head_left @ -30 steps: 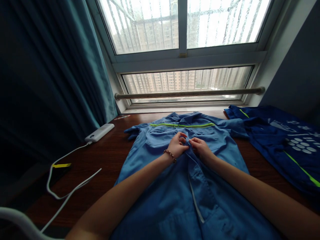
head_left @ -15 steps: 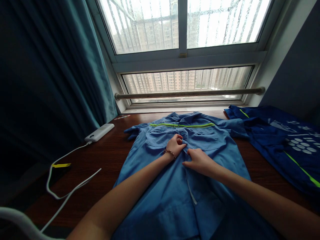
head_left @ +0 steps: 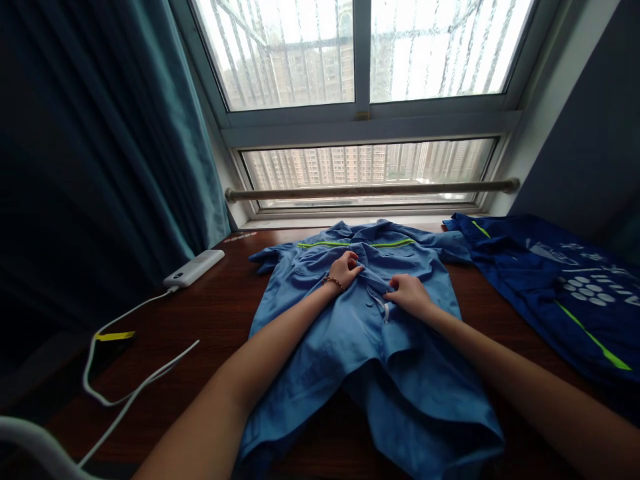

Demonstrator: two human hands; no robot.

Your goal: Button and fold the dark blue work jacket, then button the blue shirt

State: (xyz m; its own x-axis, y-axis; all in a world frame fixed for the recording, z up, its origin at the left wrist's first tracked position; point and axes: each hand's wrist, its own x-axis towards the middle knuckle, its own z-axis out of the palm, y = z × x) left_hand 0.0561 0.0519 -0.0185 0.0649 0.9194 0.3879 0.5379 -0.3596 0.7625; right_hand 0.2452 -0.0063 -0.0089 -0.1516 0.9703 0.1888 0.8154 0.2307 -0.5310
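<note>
A light blue short-sleeved shirt [head_left: 310, 347] with a yellow-green stripe across its chest lies on the wooden table, collar toward the window. My left hand [head_left: 345, 268], a bracelet at its wrist, pinches the shirt's front near the upper placket. To its right, my right hand [head_left: 409, 295] grips the other front edge and lifts it, so that a white strip on the inside shows beside the fingers. The lower front hangs apart, with folds raised near the hem. What exactly lies between my fingertips is too small to tell.
A dark blue garment [head_left: 540, 280] with white print lies at the right. On the left are a white power strip [head_left: 194, 269], its white cable [head_left: 135, 393] and a yellow-and-black object [head_left: 116, 337]. A metal rail [head_left: 370, 191] crosses the window; a blue curtain [head_left: 165, 147] hangs left.
My right hand has moved right and up, pulling its shirt edge away from my left hand. The shirt's lower front has drawn up and parted. The view has shifted slightly.
</note>
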